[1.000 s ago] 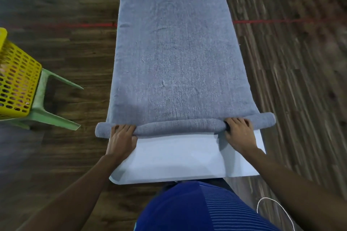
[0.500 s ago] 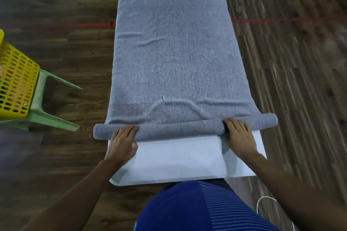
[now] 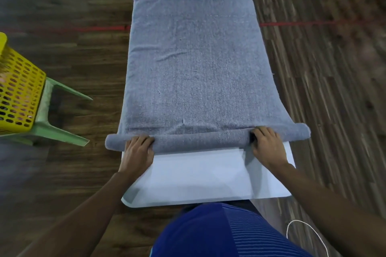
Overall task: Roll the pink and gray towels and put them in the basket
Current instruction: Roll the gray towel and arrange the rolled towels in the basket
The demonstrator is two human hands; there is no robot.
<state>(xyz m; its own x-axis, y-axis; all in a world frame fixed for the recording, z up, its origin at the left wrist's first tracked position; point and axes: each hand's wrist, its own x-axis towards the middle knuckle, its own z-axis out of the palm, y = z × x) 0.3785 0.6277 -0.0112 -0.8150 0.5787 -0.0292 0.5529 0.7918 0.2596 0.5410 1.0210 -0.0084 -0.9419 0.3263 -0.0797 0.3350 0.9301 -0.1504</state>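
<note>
A gray towel (image 3: 194, 64) lies flat along a narrow white table (image 3: 200, 173). Its near end is rolled into a thick roll (image 3: 200, 140) that overhangs both table sides. My left hand (image 3: 139, 152) presses on the roll's left part, fingers curled over it. My right hand (image 3: 266, 144) grips the roll near its right end. A yellow perforated basket (image 3: 18, 94) stands at the far left, with something pinkish visible through its holes. No pink towel lies on the table.
The basket rests on a green plastic stool (image 3: 54, 129) on the dark wooden floor. A red line (image 3: 313, 23) crosses the floor behind the table. A white cable (image 3: 302, 233) lies near my right side.
The roll has grown thicker as the towel's far edge slid toward me, baring more white table at the far end. Both hands stayed on the roll.
</note>
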